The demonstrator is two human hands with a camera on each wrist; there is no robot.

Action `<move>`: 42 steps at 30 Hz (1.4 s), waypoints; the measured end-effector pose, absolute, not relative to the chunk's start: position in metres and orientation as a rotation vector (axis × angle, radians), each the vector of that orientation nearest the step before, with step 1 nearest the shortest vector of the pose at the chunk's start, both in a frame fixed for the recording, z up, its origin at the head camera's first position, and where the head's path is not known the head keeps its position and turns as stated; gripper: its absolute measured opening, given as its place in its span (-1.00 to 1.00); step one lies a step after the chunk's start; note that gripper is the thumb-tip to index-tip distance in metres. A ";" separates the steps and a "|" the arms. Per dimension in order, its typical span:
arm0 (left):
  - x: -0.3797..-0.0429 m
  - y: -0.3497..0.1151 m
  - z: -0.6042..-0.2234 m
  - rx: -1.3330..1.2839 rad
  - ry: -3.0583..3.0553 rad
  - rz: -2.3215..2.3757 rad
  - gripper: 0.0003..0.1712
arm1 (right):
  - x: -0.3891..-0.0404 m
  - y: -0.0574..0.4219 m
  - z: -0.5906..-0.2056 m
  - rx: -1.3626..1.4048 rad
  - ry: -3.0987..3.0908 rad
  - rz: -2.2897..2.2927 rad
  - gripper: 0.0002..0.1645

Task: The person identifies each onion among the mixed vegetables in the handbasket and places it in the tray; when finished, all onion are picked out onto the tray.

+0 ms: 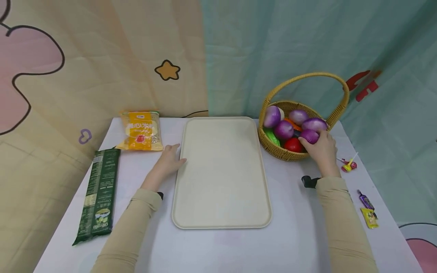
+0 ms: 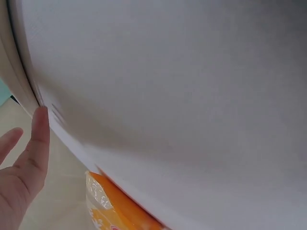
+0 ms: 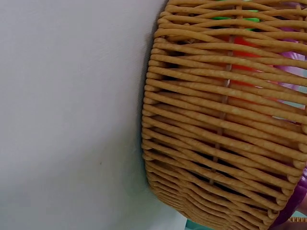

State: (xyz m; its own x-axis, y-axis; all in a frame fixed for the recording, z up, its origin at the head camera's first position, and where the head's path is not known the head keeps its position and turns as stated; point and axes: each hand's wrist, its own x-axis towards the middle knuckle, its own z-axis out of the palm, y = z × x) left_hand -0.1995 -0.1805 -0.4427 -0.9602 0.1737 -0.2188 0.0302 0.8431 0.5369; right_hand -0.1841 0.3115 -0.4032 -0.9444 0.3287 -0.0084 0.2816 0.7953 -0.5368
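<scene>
My right hand (image 1: 324,151) reaches over the front right rim of a wicker basket (image 1: 285,153) and grips a purple onion (image 1: 309,135) between thumb and fingers. In the right wrist view the basket's woven side (image 3: 220,120) covers most of the hand. Other purple onions (image 1: 283,129), a red tomato-like vegetable (image 1: 293,145) and a green vegetable (image 1: 272,137) lie in the basket. My left hand (image 1: 167,161) rests at the left edge of a cream tray (image 1: 222,174), thumb and fingers spread; in the left wrist view a fingertip (image 2: 40,115) meets the tray's rim.
A yellow bag of grain (image 1: 141,131) stands at the back left, with a long green package (image 1: 99,195) in front of it. Lollipops (image 1: 348,165) and small wrapped sweets (image 1: 370,217) lie along the right edge. The basket's handle (image 1: 307,76) arches above it.
</scene>
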 end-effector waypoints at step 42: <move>-0.191 -0.184 -0.446 0.044 2.512 1.033 -0.27 | -0.235 0.072 -0.449 0.008 -2.679 1.842 -0.15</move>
State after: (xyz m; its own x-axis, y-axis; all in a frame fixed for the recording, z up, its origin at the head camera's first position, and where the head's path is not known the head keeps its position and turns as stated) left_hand -0.1912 -0.1841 -0.4455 -0.9106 0.1854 -0.3695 -0.1282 0.7231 0.6788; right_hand -0.2352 0.0719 -0.4493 -0.9939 -0.0661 -0.0879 0.0584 0.3599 -0.9312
